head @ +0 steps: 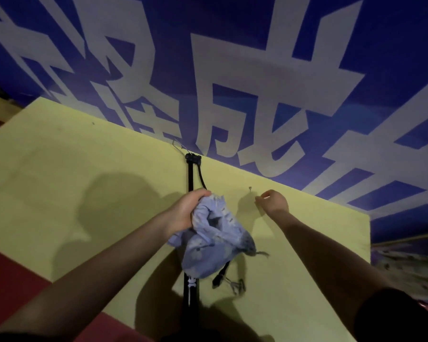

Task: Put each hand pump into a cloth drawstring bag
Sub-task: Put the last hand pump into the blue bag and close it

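A long black hand pump [190,178] lies lengthwise on the yellow table [59,174], its head with a thin wire at the far edge. My left hand [185,213] grips the bunched top of a pale blue cloth drawstring bag [208,250], which drapes over the pump's middle. The pump's black hose end and metal clip [229,283] stick out below the bag. My right hand [272,201] hovers over the table to the right with fingers curled, seemingly pinching something tiny that I cannot make out. A small metal piece [250,188] lies just beyond it.
A blue banner with large white characters [257,82] covers the ground beyond the table. Red floor [15,275] shows at the near left. The table's right edge [369,230] is close to my right forearm.
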The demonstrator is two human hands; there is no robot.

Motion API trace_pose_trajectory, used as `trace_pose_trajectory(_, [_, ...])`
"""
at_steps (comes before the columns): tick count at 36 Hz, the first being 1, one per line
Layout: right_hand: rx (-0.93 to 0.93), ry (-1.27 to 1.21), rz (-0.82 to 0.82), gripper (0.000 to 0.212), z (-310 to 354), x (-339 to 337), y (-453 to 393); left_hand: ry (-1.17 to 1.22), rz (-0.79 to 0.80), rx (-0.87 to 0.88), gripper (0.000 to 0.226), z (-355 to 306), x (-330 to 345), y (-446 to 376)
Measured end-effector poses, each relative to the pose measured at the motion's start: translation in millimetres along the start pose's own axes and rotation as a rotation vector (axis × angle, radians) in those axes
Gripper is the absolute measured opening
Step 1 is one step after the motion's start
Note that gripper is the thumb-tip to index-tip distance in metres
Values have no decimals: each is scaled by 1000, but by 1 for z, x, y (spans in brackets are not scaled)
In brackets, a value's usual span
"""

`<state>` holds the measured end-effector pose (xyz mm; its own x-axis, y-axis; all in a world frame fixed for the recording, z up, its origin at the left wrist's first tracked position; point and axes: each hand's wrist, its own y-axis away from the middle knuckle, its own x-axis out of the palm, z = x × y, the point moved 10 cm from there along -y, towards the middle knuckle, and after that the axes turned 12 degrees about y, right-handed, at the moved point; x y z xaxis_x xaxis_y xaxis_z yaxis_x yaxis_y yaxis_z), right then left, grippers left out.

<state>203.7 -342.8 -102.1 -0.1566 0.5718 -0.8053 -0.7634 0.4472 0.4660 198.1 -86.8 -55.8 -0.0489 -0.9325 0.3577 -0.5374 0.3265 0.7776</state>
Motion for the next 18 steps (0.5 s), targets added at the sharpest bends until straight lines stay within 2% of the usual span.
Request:
trace_pose_trajectory(4, [-84, 114, -29, 44, 25, 15, -27, 23, -36, -10, 30, 12, -12, -11])
trace_pose_trajectory(7, [-172, 251, -57, 45, 41, 26, -41, 73, -129, -35, 27, 23, -28, -18])
trace_pose_trajectory(10, [-235, 373, -83, 39, 49, 35, -52, 82, -179, -30, 30, 30, -35, -26])
trace_pose_trajectory(15, [-264, 431, -112, 22, 51, 38, -59, 36, -162, -41, 19, 38, -34, -31])
trace_pose_trajectory(18, [-256, 471, -89, 22, 49, 39, -61, 25, -145, -46, 18, 41, -35, -37])
